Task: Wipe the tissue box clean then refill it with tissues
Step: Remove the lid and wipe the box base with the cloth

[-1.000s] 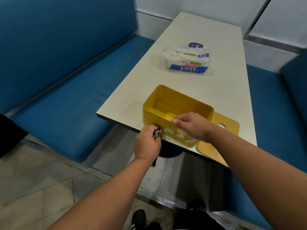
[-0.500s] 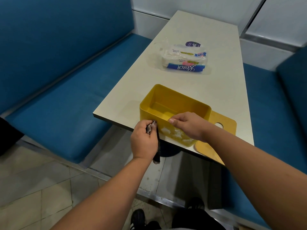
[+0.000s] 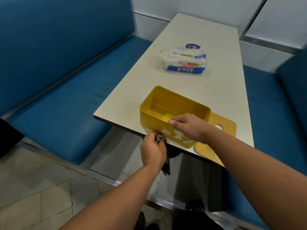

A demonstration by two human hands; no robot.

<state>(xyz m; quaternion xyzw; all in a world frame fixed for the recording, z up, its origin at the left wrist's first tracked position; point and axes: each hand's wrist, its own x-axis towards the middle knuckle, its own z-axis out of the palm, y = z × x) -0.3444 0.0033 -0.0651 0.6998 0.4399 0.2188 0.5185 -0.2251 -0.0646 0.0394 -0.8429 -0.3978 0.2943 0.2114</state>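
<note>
A dark cloth is gripped in the left hand, fingers curled round it, and is pressed against the lower near wall of the yellow tissue box; a dark end hangs below the table edge. Compared with half a second ago, the left hand is seen lower and slightly further right along that wall, where white smears remain. The box's near rim is held by the right hand, thumb along the top edge and fingers curled down the outside, as before. The open box stands at the near edge of the pale table, unmoved. Its yellow lid lies flat just to the right. Further back, a pack of paper towels rests on the table.
</note>
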